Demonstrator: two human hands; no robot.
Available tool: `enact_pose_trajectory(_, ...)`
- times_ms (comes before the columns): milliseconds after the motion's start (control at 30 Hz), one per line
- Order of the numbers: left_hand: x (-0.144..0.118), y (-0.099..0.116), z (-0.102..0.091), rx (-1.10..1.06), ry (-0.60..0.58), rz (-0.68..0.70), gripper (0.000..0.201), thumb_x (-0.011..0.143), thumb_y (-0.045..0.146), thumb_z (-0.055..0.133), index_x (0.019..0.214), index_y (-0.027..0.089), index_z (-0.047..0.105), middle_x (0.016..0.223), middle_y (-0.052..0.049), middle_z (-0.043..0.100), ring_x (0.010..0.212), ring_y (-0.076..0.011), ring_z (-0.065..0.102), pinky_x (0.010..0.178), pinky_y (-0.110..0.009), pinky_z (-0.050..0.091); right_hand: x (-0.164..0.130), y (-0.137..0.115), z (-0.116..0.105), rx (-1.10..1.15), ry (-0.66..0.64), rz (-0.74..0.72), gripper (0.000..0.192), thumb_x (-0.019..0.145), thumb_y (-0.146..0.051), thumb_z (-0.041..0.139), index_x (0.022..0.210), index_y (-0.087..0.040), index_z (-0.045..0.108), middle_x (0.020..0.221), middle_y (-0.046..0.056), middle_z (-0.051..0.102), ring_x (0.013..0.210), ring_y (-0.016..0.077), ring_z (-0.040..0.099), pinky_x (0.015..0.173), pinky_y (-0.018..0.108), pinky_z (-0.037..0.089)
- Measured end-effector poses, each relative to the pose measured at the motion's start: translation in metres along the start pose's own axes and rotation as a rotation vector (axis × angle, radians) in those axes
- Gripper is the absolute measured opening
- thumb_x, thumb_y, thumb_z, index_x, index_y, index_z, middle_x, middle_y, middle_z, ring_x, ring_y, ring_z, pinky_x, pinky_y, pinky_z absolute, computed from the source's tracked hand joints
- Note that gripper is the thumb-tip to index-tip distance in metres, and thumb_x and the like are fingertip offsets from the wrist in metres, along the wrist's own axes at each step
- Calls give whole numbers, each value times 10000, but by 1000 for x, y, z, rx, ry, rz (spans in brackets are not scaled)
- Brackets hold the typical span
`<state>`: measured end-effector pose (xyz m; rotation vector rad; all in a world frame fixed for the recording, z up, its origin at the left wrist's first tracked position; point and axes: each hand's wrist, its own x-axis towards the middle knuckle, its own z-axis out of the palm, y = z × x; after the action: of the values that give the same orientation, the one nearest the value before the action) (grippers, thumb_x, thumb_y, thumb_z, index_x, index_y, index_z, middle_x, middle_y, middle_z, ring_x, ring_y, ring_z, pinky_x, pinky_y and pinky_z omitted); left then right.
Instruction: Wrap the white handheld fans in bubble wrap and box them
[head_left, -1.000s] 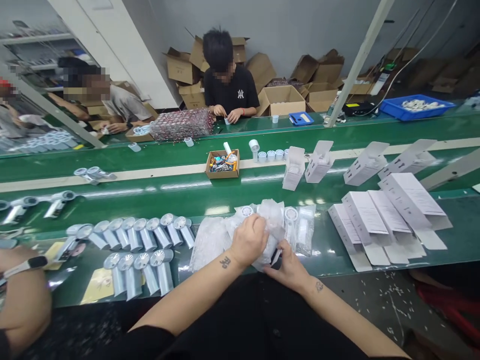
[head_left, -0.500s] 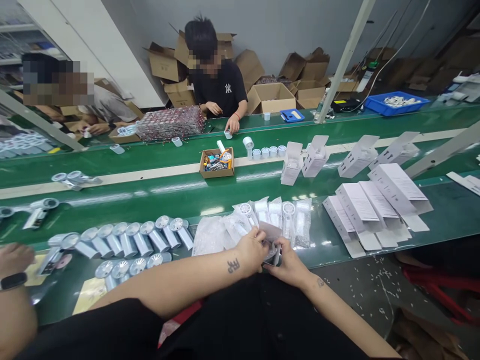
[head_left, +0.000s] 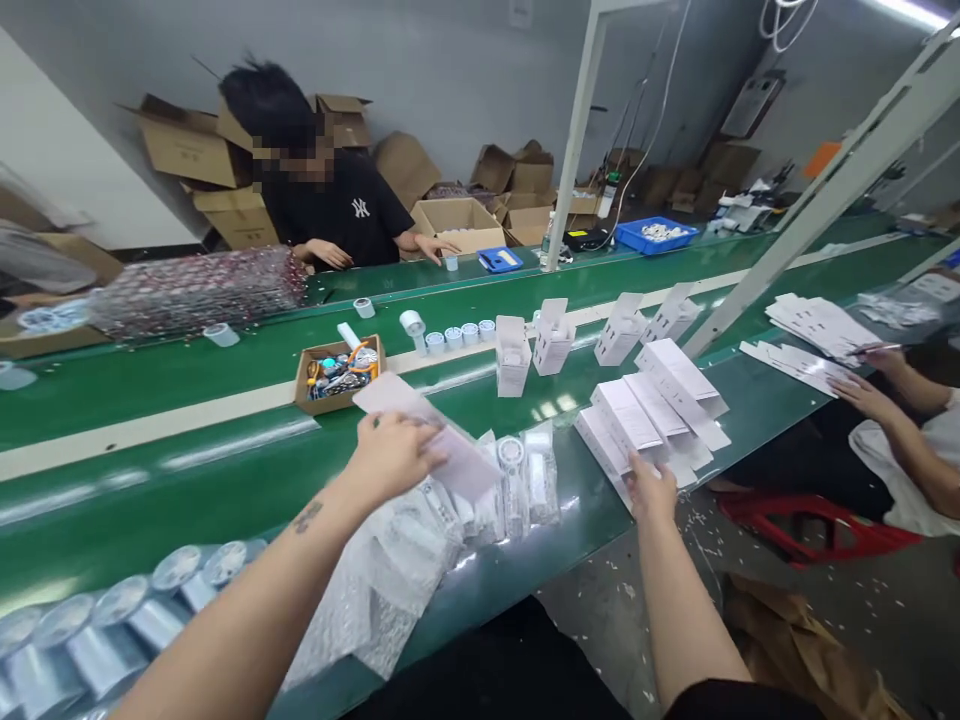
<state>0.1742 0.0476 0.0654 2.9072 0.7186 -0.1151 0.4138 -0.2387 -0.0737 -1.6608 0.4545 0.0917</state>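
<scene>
The left hand pinches a light, slippery bagged item by its near edge, while the right hand lies open-fingered on flimsy flat white cartons.

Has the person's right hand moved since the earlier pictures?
Yes. The right hand left the clear plastic bags and went right, to the flat white cardboard boxes.

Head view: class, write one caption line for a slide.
Left hand holds a bagged item above a green bench; right hand touches stacked white cartons.
</scene>
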Motion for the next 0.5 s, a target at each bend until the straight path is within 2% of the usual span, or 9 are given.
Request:
enact_pose_trajectory(67, 43, -7, 2, 69, 24, -73, 318, 846, 384, 537, 1078, 252, 710, 1115, -144, 711, 1146, -371, 494, 1009, -630, 210, 17, 6, 9, 12, -12, 27, 652, 519, -504, 789, 1038, -188, 553, 988, 47, 578, 777, 187, 615, 574, 321, 561)
enact_pose_trajectory(167, 100, -14, 20, 135, 37, -105, 275, 805, 278, 553, 1002, 197, 726, 1083, -180, 711, 1153, -383, 470, 1033, -647, 130, 18, 15, 10, 53, -26, 19, 582, 535, -572, 762, 926, -194, 556, 954, 32, 580, 831, 203, 611, 588, 325, 578)
enact_pose_trajectory(233, 126, -17, 31, 121, 30, -104, 240, 768, 210, 555, 932, 173, 726, 1033, -188, 716, 1146, -383, 469, 1040, -652, 104, 9, 20, 0, 90, -38, 1, 577, 562, -587, 754, 929, -195, 542, 959, 33, 580, 884, 216, 614, 643, 351, 603)
enact_pose_trajectory(300, 139, -12, 39, 83, 34, -103, 224, 753, 167, 532, 881, 153, 715, 987, -203, 713, 1138, -397, 466, 1024, -685, 96, -3, 23, -15, 126, -72, -11, 558, 604, -589, 745, 943, -196, 539, 956, 31, 591, 905, 214, 627, 721, 383, 614)
enact_pose_trajectory(367, 139, 8, 47, 9, 47, -62, 214, 756, 151, 506, 841, 135, 702, 988, -231, 693, 1142, -409, 464, 1010, -700, 127, -15, 24, -29, 171, -122, -33, 503, 656, -578, 735, 927, -197, 549, 956, 25, 610, 901, 197, 636, 803, 400, 603)
enact_pose_trajectory(400, 136, 24, 52, -53, 45, -16, 198, 758, 158, 506, 812, 138, 696, 982, -234, 684, 1132, -402, 479, 1010, -683, 177, -21, 22, -35, 196, -146, -53, 469, 679, -565, 732, 911, -197, 557, 959, 22, 618, 902, 189, 634, 838, 404, 591)
enact_pose_trajectory(500, 117, 90, 81, -290, -9, 163, 78, 710, 211, 591, 665, 210, 655, 860, -148, 684, 1004, -326, 577, 930, -532, 399, -32, 9, -49, 208, -200, -168, 385, 724, -507, 728, 902, -198, 581, 937, 19, 625, 928, 197, 615, 865, 413, 563)
